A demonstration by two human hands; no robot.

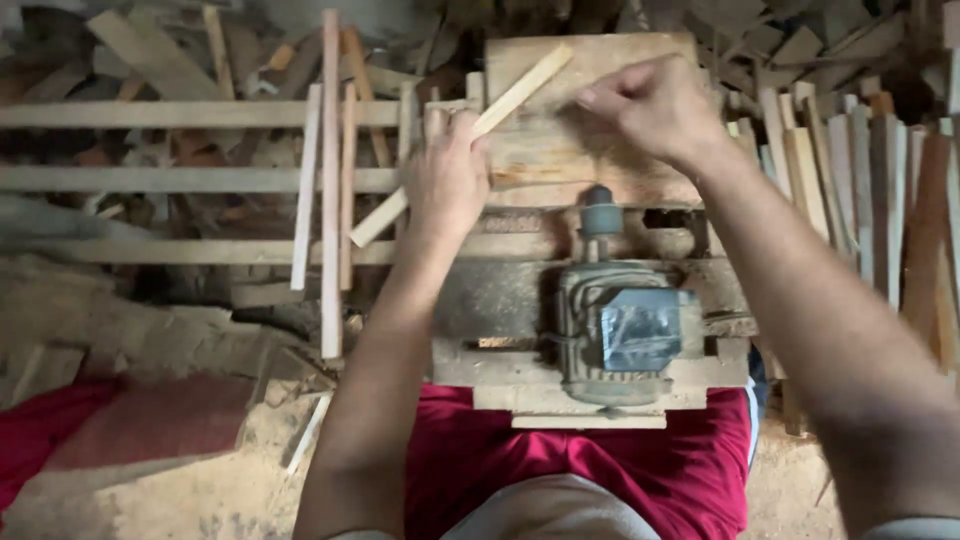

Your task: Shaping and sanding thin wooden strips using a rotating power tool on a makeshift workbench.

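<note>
- My left hand (447,180) is closed round a slat (470,135) lying aslant over the worktop (590,160)
- My right hand (650,105) is curled shut, pinching nothing I can see
- Best to keep the slat flat, fingers clear of the motor (620,330)

A long, thin strip of pale wood (470,140) lies slanted across the worn top of a wooden bench (600,60), its upper end pointing up and to the right, its lower end hanging out past the bench's left edge. The strip is flat, straight and light in colour, with clean-cut square ends, paler than the stained planks beneath it.
</note>
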